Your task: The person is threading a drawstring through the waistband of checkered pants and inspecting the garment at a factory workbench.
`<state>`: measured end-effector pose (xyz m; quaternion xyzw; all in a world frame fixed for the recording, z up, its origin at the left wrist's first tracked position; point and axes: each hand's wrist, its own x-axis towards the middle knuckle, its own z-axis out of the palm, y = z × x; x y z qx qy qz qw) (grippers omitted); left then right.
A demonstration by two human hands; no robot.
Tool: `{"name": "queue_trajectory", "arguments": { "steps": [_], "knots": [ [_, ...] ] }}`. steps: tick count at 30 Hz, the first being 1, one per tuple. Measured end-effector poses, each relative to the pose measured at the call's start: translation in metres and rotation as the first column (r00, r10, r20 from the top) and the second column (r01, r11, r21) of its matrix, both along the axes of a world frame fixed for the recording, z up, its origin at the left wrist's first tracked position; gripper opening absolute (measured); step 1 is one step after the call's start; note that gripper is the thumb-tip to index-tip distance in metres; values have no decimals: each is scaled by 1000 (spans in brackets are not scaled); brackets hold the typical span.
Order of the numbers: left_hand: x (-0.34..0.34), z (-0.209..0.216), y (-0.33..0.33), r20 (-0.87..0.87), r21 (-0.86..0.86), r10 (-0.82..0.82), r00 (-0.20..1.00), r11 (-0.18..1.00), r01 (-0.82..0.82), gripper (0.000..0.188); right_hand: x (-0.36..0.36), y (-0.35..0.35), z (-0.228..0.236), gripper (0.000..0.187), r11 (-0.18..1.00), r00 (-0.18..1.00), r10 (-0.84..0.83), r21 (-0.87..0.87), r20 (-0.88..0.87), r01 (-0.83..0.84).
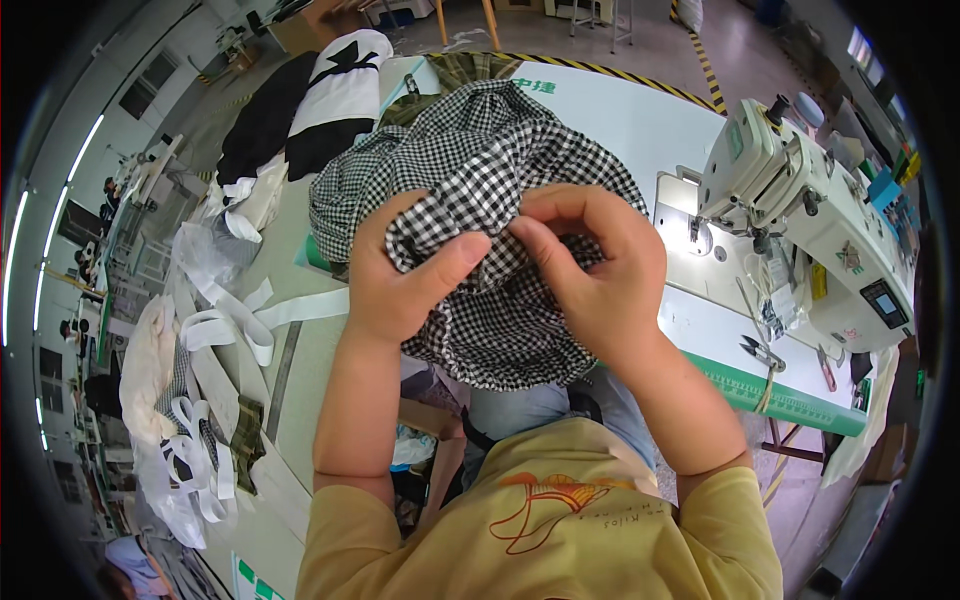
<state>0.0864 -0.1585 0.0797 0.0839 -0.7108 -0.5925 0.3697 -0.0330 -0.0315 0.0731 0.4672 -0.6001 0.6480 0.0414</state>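
Bunched black-and-white gingham fabric (480, 130) is held up in front of me, over the near edge of the sewing table (630, 100). My left hand (400, 285) grips a folded edge of it, thumb lying on top and the other fingers hidden behind the cloth. My right hand (600, 255) pinches the same fold between thumb and forefinger, close to the left thumb. The rest of the fabric spreads away over the table and hangs down toward my lap. Whether anything small sits in the pinch cannot be seen.
To the right stands a white sewing machine (800, 190), its needle area lit. Thread snips (762, 352) lie near the table's front edge by a green ruler strip (740, 385). White elastic bands (235, 325) and a black-and-white cloth pile (330, 90) are at the left.
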Motion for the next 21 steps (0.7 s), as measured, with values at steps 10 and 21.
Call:
{"name": "queue_trajectory", "arguments": {
  "steps": [10,21],
  "knots": [
    [-7,-10,26,-39,74,83,996,994,-80,8,0,19,-7,8,976,893,218,-106,393,-192],
    [-12,-21,32,5,44,67,998,997,-68,9,-8,30,-18,7,947,782,285,-39,555,-318]
  ]
}}
